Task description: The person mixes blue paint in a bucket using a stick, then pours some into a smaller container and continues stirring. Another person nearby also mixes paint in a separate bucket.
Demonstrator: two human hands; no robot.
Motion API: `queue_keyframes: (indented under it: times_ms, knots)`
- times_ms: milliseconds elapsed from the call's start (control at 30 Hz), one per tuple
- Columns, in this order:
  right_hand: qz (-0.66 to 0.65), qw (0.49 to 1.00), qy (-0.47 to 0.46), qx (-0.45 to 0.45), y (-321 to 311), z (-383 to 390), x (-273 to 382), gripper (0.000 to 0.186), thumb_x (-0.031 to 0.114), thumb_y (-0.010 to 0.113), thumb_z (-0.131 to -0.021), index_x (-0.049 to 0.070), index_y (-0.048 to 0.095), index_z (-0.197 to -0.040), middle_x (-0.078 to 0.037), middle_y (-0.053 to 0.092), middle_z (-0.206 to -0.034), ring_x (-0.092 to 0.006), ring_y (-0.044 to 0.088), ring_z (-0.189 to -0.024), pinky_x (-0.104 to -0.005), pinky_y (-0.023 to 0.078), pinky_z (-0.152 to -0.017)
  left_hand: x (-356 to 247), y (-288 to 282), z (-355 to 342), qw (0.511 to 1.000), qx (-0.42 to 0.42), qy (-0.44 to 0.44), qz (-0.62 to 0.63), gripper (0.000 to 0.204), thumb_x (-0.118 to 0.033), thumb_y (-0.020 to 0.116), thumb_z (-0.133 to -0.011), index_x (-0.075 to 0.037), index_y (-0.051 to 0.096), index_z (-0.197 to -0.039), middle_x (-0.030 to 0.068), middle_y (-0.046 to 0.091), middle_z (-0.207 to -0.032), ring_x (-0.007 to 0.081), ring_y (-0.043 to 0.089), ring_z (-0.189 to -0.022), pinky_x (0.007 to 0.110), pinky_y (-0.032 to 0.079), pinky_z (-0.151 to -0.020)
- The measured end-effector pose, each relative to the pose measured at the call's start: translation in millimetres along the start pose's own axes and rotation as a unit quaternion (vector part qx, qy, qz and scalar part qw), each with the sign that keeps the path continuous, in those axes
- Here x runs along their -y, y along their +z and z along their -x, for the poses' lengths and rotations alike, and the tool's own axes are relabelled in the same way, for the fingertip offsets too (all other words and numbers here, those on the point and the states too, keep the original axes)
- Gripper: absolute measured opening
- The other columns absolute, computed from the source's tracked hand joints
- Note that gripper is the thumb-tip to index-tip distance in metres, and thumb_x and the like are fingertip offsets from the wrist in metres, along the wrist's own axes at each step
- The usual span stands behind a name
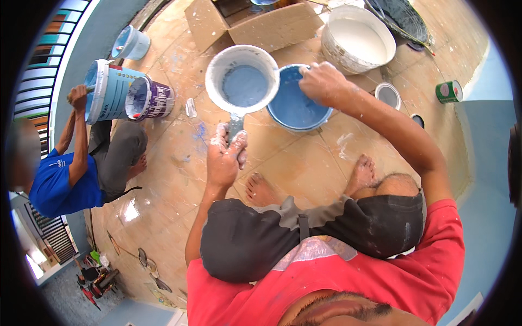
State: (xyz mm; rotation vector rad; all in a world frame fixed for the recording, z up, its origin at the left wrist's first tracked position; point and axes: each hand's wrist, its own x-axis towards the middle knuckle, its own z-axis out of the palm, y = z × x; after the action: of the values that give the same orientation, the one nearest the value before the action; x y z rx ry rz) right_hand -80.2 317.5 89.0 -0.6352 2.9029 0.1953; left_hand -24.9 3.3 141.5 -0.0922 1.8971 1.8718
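Note:
My left hand (pixel 224 157) is wrapped round the grey handle of a white dipper (pixel 213 81), paint-smeared and holding blue-grey paint (pixel 246 85). The dipper is held beside a round bucket (pixel 302 128) of blue paint and overlaps its left edge. Over the right part of that bucket, my right hand (pixel 326 84) is closed, fingers bent downward near the far rim. Whatever its fingers hold, if anything, is hidden. White splashes cover both hands.
A white tub (pixel 337 54) of pale paint stands far right, near an open carton (pixel 277 30). On the left, a person in blue (pixel 65 179) grips something in a light-blue pail (pixel 114 98) beside a purple pail (pixel 160 100). A green can (pixel 447 92) lies right.

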Motion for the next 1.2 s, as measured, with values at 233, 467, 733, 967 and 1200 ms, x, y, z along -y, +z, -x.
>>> queue_keyframes:
  times_ms: [233, 467, 733, 967, 1200]
  knots:
    - [0.13, 0.989, -0.05, 0.056, 54.9, -7.6, 19.7, 0.019, 0.016, 0.071, -0.092, 0.012, 0.086, -0.103, -0.011, 0.075, -0.113, -0.026, 0.068, -0.112, -0.0357, 0.058, -0.087, -3.1, -2.6, 15.0, 0.985, 0.002, 0.006, -0.175, 0.042, -0.024, 0.075, -0.102, 0.005, 0.063, -0.129, 0.0186, 0.071, -0.105, 0.0246, 0.066, -0.086, 0.038, 0.053, -0.08]
    - [-0.161, 0.982, 0.086, -0.056, -38.9, 57.3, 26.1, 0.024, 0.007, 0.071, -0.089, 0.0, 0.077, -0.111, -0.023, 0.077, -0.106, -0.0391, 0.075, -0.093, -0.0475, 0.059, -0.083, -10.5, 3.1, 19.7, 0.967, 0.043, 0.062, -0.242, 0.039, -0.024, 0.073, -0.101, 0.006, 0.063, -0.125, 0.0257, 0.071, -0.102, 0.0324, 0.067, -0.092, 0.044, 0.052, -0.085]
    - [-0.287, 0.9, 0.215, -0.249, -99.6, 147.6, 10.6, 0.034, 0.009, 0.077, -0.093, 0.002, 0.073, -0.127, -0.02, 0.077, -0.107, -0.0333, 0.074, -0.085, -0.0421, 0.057, -0.08, -3.2, 17.0, -5.0, 0.956, 0.005, 0.092, -0.279, 0.029, -0.021, 0.072, -0.102, 0.003, 0.063, -0.117, 0.0222, 0.072, -0.087, 0.0321, 0.068, -0.078, 0.045, 0.053, -0.075]
    - [-0.213, 0.875, 0.128, -0.415, -125.8, 160.8, 24.2, 0.038, 0.01, 0.083, -0.091, 0.002, 0.075, -0.127, -0.015, 0.079, -0.105, -0.0257, 0.075, -0.084, -0.037, 0.059, -0.077, 1.0, 27.0, -9.7, 0.978, 0.011, 0.043, -0.202, 0.023, -0.016, 0.072, -0.104, 0.003, 0.064, -0.115, 0.0032, 0.062, -0.072, 0.0093, 0.052, -0.061, 0.031, 0.042, -0.055]
    - [-0.072, 0.929, 0.062, -0.358, -67.2, 81.3, 35.8, 0.029, 0.011, 0.072, -0.09, -0.003, 0.072, -0.116, -0.016, 0.075, -0.095, -0.0293, 0.078, -0.087, -0.0392, 0.065, -0.072, -3.6, 34.7, -2.0, 0.967, 0.038, 0.061, -0.246, 0.023, -0.014, 0.072, -0.103, 0.004, 0.065, -0.115, 0.0067, 0.063, -0.072, 0.0137, 0.055, -0.063, 0.034, 0.046, -0.06]
